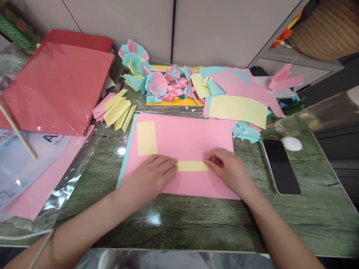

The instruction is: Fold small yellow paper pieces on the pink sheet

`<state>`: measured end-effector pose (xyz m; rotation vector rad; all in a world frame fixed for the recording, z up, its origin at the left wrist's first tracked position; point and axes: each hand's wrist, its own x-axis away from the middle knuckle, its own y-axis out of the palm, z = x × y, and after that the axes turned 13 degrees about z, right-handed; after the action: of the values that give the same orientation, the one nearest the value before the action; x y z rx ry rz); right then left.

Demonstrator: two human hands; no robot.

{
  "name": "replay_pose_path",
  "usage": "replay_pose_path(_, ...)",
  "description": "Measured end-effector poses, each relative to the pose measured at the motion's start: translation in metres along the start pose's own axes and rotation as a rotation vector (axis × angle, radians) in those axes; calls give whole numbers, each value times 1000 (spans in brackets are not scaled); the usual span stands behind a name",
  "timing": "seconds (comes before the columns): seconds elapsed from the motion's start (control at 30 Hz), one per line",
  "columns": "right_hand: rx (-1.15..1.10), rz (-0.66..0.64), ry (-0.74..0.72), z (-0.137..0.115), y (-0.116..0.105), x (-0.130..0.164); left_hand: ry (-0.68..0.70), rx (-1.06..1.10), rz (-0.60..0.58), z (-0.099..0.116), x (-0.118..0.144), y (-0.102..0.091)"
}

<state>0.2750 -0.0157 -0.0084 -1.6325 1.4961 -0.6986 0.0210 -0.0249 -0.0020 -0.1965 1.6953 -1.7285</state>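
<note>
A narrow yellow paper strip (192,166) lies level across a pink sheet of paper (182,138). My left hand (150,173) has its fingers together over the strip's left end, the thumb hidden beneath. At the right end, my right hand (227,168) pinches the strip between thumb and index finger, the other fingers curled. A pale yellow paper rectangle (147,138) rests on the pink sheet, just above my left hand. Along the left edge of the pink sheet, a light blue sheet (122,175) peeks out from below.
Folded pink and yellow strips (117,110) lie at the left, near a red folder (64,82). Paper flowers (157,84) stand at the back. Coloured paper pieces (238,108) pile up at the back right. A phone (281,166) and a transparent cup (316,116) are on the right.
</note>
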Motion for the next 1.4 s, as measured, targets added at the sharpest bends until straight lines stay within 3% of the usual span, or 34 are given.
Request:
replay_pose_path(0.33, 30, 13, -25, 0, 0, 0, -17, -109, 78, 11, 0, 9)
replay_pose_path(0.5, 55, 144, -288, -10, 11, 11, -134, 90, 85, 13, 2, 12)
replay_pose_path(0.67, 24, 0, -455, -27, 21, 21, -336, 425, 134, 15, -1, 1)
replay_pose_path(0.8, -43, -35, -481, -27, 21, 19, -359, 374, 101, 4, 0, -10)
replay_pose_path(0.97, -123, -48, -424, -22, 20, 16, -299, 310, -75, -3, 4, -8)
replay_pose_path(1.07, -146, -43, -397, -22, 21, 17, -222, 234, -81, -4, 3, -4)
replay_pose_path(1.27, -158, -49, -377, -21, 22, 18, 122, -9, -56, -15, -2, -11)
replay_pose_path(1.4, -160, -41, -378, -21, 22, 17, 165, -31, -20, -19, -2, -15)
